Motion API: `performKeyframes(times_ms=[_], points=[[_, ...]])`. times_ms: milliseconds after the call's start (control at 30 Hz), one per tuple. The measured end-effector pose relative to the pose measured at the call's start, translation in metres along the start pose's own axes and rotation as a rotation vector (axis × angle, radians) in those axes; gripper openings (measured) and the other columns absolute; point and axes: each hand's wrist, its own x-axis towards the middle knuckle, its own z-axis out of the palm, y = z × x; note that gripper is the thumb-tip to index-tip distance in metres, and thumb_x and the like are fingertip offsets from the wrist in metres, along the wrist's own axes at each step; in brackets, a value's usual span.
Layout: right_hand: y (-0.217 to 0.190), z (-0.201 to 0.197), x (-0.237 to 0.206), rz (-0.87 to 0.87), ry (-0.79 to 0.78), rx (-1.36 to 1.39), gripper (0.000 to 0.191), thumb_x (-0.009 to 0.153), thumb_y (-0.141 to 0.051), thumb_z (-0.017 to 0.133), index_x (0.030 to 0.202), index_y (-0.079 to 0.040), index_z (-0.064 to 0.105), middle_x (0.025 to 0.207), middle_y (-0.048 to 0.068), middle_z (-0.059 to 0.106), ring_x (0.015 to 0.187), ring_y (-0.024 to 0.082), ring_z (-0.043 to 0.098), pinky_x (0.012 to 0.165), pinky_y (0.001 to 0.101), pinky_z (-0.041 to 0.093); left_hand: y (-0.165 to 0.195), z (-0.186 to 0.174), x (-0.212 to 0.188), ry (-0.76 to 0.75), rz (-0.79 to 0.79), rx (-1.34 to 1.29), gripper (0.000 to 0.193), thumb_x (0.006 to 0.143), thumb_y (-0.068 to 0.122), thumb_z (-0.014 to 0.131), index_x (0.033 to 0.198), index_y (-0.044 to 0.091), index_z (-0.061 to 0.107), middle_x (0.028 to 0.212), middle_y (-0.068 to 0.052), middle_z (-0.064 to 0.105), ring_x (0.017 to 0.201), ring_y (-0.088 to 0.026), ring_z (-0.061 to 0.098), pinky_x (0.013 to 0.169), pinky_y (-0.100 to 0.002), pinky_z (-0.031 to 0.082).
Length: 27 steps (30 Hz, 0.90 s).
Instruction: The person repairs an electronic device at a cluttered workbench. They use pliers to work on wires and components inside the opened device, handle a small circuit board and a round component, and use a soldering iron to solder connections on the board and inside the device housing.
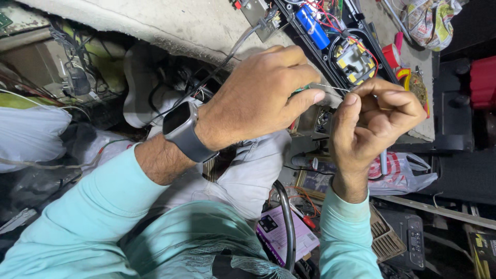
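My left hand (261, 95) wears a dark smartwatch (182, 128) and pinches one end of a thin wire (330, 88) between thumb and fingers, near a green bit at the fingertips. My right hand (373, 121) pinches the other end of the same wire, fingers curled closed. Both hands meet above my grey-trousered knee (253, 170). Just beyond them lies an opened black device (341, 46) with a blue cylinder (311, 26), red wires and a yellow-and-grey part inside.
A concrete slab (175, 23) runs behind the hands. Cables and a plug (77, 80) sit at the left. A plastic bag (403, 173), a black cable (287, 222), a purple-and-white box (284, 232) and a black unit (408, 237) crowd the floor below.
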Motion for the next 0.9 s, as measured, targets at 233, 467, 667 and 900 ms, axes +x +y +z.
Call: performKeyframes(times_ms=[233,467,667,900], points=[[0.041,-0.032,-0.073,0.407,0.493,0.338,0.045,0.102,-0.044,0.067,0.120,-0.008,0.048,0.088,0.010,0.066,0.059,0.014,0.055,0.051,0.0247,0.045,-0.014,0.002,0.000,0.241,-0.078,0.119,0.006,0.093,0.015,0.073,0.096,0.009,0.073,0.099,-0.006,0.067,0.094,-0.031,0.066,0.078,-0.043,0.054],[0.168,-0.153,-0.129,0.914,0.925,1.003,0.067,0.083,-0.066,0.071,0.090,0.000,0.063,0.077,0.009,0.063,0.059,0.018,0.051,0.054,0.0288,0.038,-0.027,0.009,0.009,0.255,-0.028,0.112,0.007,0.094,0.015,0.076,0.092,0.010,0.070,0.097,-0.002,0.065,0.093,-0.026,0.063,0.077,-0.040,0.053],[0.187,-0.194,-0.147,0.792,0.903,0.723,0.027,0.107,-0.031,0.066,0.097,-0.006,0.064,0.077,0.003,0.061,0.061,0.014,0.053,0.056,0.0267,0.043,-0.038,0.006,0.016,0.275,0.095,0.127,0.007,0.091,0.010,0.076,0.091,0.010,0.069,0.100,0.000,0.063,0.095,-0.024,0.058,0.076,-0.037,0.052],[0.103,-0.224,-0.136,0.285,1.284,0.060,0.045,0.101,-0.046,0.064,0.088,-0.003,0.066,0.061,0.001,0.056,0.041,0.010,0.049,0.034,0.0241,0.038,-0.048,0.004,0.020,0.307,0.101,0.090,0.013,0.088,0.009,0.080,0.089,0.008,0.067,0.095,-0.003,0.062,0.090,-0.026,0.057,0.076,-0.039,0.051]])
